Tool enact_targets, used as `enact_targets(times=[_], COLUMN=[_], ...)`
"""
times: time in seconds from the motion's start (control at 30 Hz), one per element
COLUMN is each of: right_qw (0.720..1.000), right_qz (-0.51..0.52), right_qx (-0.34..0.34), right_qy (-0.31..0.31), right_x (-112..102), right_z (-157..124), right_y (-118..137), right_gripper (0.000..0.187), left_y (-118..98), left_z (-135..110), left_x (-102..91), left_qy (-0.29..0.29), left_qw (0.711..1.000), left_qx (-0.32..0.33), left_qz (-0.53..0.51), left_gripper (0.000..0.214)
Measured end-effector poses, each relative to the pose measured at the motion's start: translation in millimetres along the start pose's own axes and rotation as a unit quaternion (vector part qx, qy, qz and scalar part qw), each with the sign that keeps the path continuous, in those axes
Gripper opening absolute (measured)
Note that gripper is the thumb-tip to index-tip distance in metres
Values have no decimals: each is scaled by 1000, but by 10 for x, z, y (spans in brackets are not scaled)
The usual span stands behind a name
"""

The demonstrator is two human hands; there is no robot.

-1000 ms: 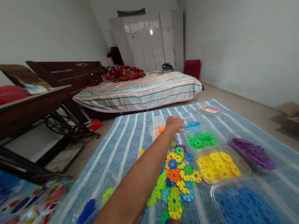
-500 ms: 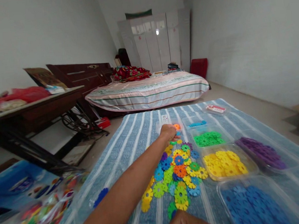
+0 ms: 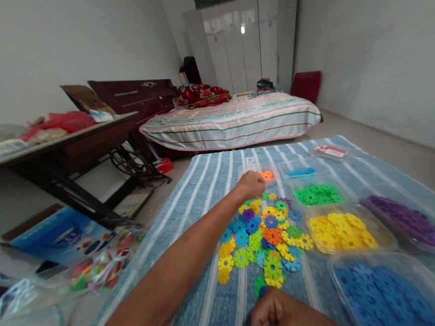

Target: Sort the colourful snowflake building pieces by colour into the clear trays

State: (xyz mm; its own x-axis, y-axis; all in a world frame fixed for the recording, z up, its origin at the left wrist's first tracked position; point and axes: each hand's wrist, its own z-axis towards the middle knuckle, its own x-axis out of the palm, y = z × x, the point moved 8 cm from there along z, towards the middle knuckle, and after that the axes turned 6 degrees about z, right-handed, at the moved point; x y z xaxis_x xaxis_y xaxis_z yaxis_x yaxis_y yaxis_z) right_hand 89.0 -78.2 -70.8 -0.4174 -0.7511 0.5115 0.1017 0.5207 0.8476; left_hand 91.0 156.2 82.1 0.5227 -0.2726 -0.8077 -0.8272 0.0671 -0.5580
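My left hand (image 3: pixel 251 184) is stretched far out over the striped blue mat (image 3: pixel 201 194), fingers curled shut, right beside a clear tray with orange pieces (image 3: pixel 267 175). I cannot see what, if anything, is in it. A loose pile of many-coloured flower-shaped plastic discs (image 3: pixel 268 239) lies on the mat under my forearm's right side. My right hand (image 3: pixel 278 316) is a closed fist at the bottom edge, just below the pile.
Clear trays hold sorted discs: light blue (image 3: pixel 300 171), green (image 3: pixel 316 194), yellow (image 3: pixel 343 226), purple (image 3: pixel 406 218), dark blue (image 3: pixel 386 295). A plastic bag of discs (image 3: pixel 97 268) and a blue box (image 3: pixel 61 235) lie left. A dark table (image 3: pixel 68 142) and a bed (image 3: pixel 233 121) stand beyond.
My left hand has drawn back from over the far trays to the orange tray and closed. The view has shifted left, and my right fist shows more.
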Motion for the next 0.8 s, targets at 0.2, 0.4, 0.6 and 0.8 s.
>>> enact_targets(times=[0.2,0.4,0.6,0.8], right_qw=[999,999,999,999], right_qz=[12,5,15,-3], right_qx=[-38,-42,-49,-32], right_qy=[4,10,10,-4], right_x=[-43,-38,-56,-77], right_z=[-40,-76,-74,-48], right_y=[-28,-24,-29,-57], right_gripper=[38,40,40,38], left_y=[663,943,1009,998], left_z=[-694,-1068,-1092,-1027], left_x=[-44,11,127,139], left_qy=[20,38,49,53], left_qw=[973,941,925,917], left_qx=[-10,-36,-43,-54], left_qz=[230,334,374,392], left_gripper=[16,27,23,21])
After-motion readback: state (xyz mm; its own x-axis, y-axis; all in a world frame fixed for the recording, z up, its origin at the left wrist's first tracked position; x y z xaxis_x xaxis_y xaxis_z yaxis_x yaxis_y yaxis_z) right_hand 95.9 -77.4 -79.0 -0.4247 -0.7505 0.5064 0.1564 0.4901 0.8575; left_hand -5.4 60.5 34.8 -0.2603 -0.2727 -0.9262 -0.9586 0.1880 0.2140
